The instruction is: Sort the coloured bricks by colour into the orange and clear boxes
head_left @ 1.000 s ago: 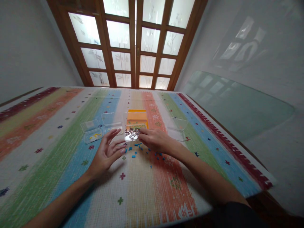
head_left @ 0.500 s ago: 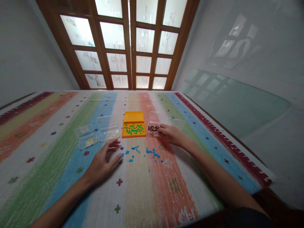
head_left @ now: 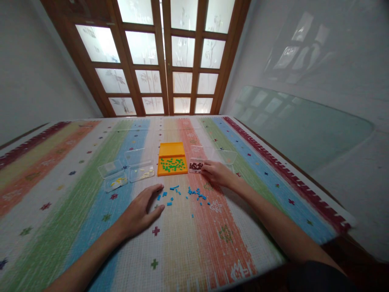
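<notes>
My left hand (head_left: pixel 141 211) rests low over the tablecloth with thumb and fingers spread apart, holding nothing. Its fingertips are beside the left edge of a scatter of small blue building bricks (head_left: pixel 169 203). My right hand (head_left: pixel 218 173) has its fingers bent together at the right part of a clear plastic box (head_left: pixel 194 171) that contains small brown pieces (head_left: pixel 196 165). What its fingertips grip, if anything, is hidden. Between the hands, farther back, lies an open yellow case (head_left: pixel 172 149) with many small green pieces (head_left: pixel 173 165) in its lower half.
Left of the case, one open clear box (head_left: pixel 133 175) contains whitish pieces; another (head_left: pixel 108 187) contains yellow ones. Behind my right hand is another clear box (head_left: pixel 227 155), partly hidden. A striped tablecloth (head_left: pixel 179 259) covers the table. Wooden glazed doors (head_left: pixel 167 81) stand beyond it.
My left hand has moved slightly right and toward me, away from the box of whitish pieces, its fingers spreading wider. My right hand stays at the box of brown pieces. The view has shifted slightly.
</notes>
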`<state>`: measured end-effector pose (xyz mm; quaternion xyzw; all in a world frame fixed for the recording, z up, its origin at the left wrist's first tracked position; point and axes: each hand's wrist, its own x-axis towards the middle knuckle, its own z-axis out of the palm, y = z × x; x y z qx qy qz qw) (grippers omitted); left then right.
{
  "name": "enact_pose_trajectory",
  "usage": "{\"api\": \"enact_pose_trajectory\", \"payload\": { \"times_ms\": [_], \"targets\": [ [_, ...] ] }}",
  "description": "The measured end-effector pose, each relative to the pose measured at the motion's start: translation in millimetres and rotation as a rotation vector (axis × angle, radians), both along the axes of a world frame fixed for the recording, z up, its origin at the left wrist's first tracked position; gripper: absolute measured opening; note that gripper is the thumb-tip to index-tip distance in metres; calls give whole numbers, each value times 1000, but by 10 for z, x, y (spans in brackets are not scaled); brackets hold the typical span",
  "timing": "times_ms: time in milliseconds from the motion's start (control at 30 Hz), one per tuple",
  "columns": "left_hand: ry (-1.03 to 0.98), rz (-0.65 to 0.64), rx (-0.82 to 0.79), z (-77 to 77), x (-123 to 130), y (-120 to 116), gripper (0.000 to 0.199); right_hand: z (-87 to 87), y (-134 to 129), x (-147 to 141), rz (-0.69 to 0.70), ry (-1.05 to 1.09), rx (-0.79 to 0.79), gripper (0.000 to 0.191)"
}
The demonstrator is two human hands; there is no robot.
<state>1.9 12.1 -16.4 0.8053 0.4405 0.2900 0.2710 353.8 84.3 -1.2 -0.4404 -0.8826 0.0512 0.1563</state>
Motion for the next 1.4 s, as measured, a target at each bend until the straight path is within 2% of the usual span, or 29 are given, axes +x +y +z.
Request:
{"api": "enact_pose_trajectory", "payload": {
  "times_ms": [100,267,400,567,633,733,867,1033,1100,1233,1400],
  "targets": [
    [38,-25,20,-1,-8,2,49,87,-79,70,-47,2,31,16],
    [67,-50,32,-3,-19,5,48,179,-341,398,-234,-59,122,23],
    [77,-63,43,-9,-23,15,49,14,-582,631,-316,-121,151,15],
    [94,-67,110,-61,-38,33,49,-228,-765,761,-401,-109,224,23],
    [110,-68,141,-98,-44,38,50,-246,-787,796,-463,-126,285,22],
    [132,-82,184,-144,-45,40,53,-169,-779,795,-510,-129,396,24],
    [100,-96,222,-162,-37,29,59,60,-736,561,-433,-80,504,24],
    [-38,-44,313,-157,-21,11,66,275,-738,-69,-234,6,532,18],
    [-123,-37,303,-159,-9,4,74,280,-762,-330,-144,34,520,17],
    [-321,-60,176,-142,30,-20,88,185,-803,-726,7,45,479,16],
    [-530,-49,-87,-72,95,-75,84,30,-820,-984,85,63,482,18]
  ]
}}
